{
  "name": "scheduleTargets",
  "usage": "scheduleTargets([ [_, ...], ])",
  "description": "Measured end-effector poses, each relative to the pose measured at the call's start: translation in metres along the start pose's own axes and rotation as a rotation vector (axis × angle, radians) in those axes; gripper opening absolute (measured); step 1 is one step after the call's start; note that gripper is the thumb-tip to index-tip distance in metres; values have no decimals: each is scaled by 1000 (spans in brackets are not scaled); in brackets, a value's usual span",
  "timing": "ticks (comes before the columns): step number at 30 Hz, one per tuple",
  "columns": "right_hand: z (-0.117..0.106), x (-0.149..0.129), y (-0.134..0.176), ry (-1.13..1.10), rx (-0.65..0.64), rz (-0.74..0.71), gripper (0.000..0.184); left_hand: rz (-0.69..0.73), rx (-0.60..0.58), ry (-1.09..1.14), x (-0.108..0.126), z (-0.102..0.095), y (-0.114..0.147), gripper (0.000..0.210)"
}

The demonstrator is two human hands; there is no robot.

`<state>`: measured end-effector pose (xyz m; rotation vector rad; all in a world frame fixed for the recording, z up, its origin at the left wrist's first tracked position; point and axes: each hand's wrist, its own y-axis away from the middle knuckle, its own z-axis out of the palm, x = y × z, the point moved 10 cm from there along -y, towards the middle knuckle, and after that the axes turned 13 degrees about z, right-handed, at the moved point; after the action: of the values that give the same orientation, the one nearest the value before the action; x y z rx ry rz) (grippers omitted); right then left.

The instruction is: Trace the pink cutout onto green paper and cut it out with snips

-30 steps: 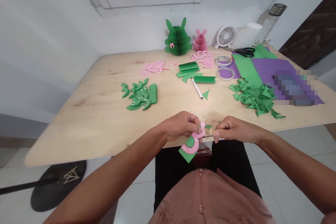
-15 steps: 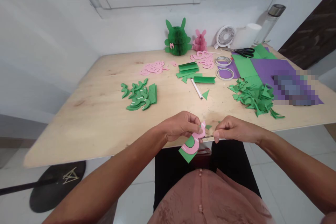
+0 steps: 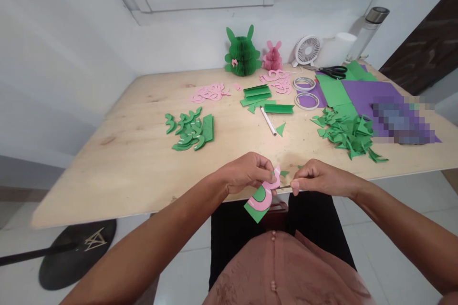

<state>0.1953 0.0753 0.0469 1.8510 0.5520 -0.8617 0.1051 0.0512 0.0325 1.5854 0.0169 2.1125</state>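
My left hand (image 3: 252, 171) pinches a pink paper cutout (image 3: 265, 196) with a scalloped edge together with a green paper piece (image 3: 256, 214) behind it. White marks show on the pink shape. Just to the right, my right hand (image 3: 315, 178) is closed around scissors (image 3: 284, 187). Only their thin blades show, pointing left at the paper's edge, and the handles are hidden in the fingers. Both hands are over the front edge of the table, above my lap. Small green scraps (image 3: 284, 173) lie just behind them.
Scalloped green cutouts (image 3: 189, 133) lie on the left, a heap of green scraps (image 3: 345, 131) on the right. Farther back are pink cutouts (image 3: 211, 92), a white marker (image 3: 268, 121), tape rolls (image 3: 307, 101), black-handled scissors (image 3: 332, 72), paper figures (image 3: 243, 55) and a fan (image 3: 307, 51).
Almost nothing differs. Both hands keep their grips at nearly the same spot, and the whole view has shifted very slightly.
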Motion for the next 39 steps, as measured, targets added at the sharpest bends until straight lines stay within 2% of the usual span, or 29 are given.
scheduleTargets([
  [17,2,6,-4,-17,-47,16,44,-22,-22,-39,-2,-2,-2,13],
  [39,0,4,-4,-25,-50,13,40,-26,-2,-38,-1,-3,-2,15],
])
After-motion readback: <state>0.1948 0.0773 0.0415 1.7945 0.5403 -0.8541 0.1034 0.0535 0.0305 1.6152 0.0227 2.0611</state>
